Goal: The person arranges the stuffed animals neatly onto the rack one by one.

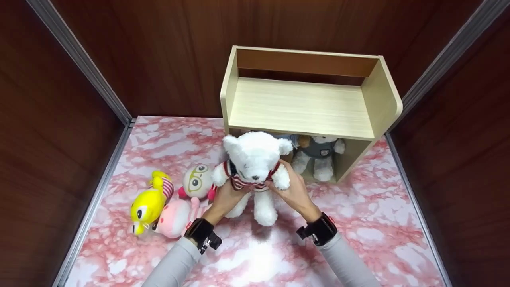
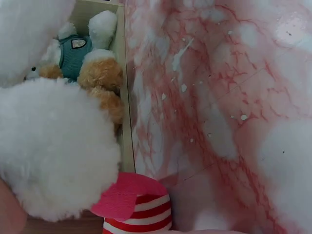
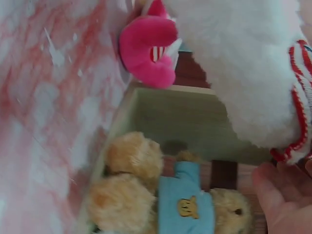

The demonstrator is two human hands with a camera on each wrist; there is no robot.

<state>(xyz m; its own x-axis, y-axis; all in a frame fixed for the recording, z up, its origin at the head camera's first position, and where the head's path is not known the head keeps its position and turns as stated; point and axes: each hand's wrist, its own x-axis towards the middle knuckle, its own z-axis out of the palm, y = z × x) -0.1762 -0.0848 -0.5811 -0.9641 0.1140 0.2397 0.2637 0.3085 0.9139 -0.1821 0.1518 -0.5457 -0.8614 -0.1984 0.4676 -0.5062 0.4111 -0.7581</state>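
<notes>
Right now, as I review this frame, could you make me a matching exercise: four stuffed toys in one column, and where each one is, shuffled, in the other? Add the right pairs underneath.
Column one
1. white bear
2. yellow toy
3. pink toy
4. toy in a dark top

Column two
A. in the lower compartment of the shelf
B. farthest left of the toys in the head view
C. held between the left hand and the right hand
D. lying right beside the yellow toy

Right pairs: 1-C, 2-B, 3-D, 4-A
</notes>
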